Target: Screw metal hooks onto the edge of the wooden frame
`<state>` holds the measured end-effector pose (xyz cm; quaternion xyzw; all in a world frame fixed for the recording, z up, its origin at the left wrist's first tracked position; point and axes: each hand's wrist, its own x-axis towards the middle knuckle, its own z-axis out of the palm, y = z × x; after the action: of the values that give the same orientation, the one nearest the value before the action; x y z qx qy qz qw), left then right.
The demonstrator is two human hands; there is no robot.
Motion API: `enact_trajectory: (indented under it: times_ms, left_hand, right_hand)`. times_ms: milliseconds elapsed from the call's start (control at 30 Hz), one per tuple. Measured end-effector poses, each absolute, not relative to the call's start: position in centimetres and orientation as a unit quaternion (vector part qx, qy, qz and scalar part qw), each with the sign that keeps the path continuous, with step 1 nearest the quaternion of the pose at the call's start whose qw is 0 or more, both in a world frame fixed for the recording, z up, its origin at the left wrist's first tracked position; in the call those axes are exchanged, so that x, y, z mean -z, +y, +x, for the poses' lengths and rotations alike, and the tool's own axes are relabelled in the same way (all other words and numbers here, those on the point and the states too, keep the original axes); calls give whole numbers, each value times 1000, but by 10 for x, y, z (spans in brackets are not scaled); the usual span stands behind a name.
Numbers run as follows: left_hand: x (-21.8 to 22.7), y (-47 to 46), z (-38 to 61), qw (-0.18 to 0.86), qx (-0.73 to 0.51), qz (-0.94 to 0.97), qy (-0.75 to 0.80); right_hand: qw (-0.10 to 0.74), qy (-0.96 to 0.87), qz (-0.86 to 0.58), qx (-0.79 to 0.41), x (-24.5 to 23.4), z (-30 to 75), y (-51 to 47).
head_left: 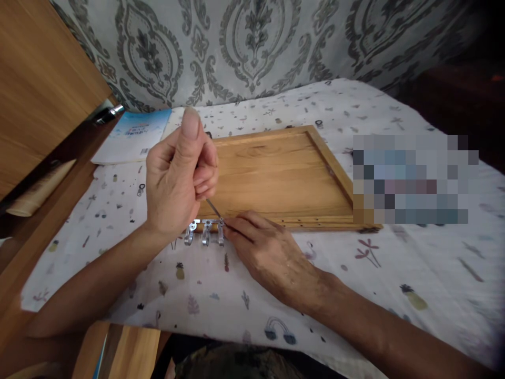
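Observation:
My left hand [177, 179] is closed in a fist with the thumb up, around a screwdriver whose handle is hidden. Its thin metal shaft [213, 207] slants down to the top of the rightmost of three silver metal hooks [221, 231]. These sit in a row along the near edge of a wooden framed panel [272, 168]. Fingertips of my right hand [272, 252] press together against that rightmost hook from the right side. The panel lies flat, its left part covered by my left hand.
A printed white cloth [244, 300] covers the surface under the panel. A blue-and-white booklet [134, 134] lies at the back left, beside a wooden cabinet [39, 79]. A blurred-out patch [410, 179] hides something at the right. A patterned curtain [256, 42] hangs behind.

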<state>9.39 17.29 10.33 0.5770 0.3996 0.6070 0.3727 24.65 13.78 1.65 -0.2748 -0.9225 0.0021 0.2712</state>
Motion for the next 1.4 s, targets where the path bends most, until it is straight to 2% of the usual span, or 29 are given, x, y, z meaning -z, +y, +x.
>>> enact_trajectory:
  times_ms: [567, 767, 933, 1200, 1400]
  left_hand:
    - [-100, 173, 93, 450, -607, 550, 355]
    - [-105, 171, 91, 486, -536, 587, 363]
    - [-110, 166, 87, 448, -484, 653, 372]
    - [-105, 160, 97, 499, -547, 573, 351]
    - [-106, 169, 95, 536, -481, 598, 352]
  right_hand:
    - [277, -920, -277, -4, -17, 247, 138]
    - [283, -918, -277, 3, -17, 246, 139]
    - [278, -919, -279, 1, -17, 247, 138]
    - [291, -917, -274, -1, -16, 245, 138]
    - [294, -917, -270, -4, -15, 246, 138]
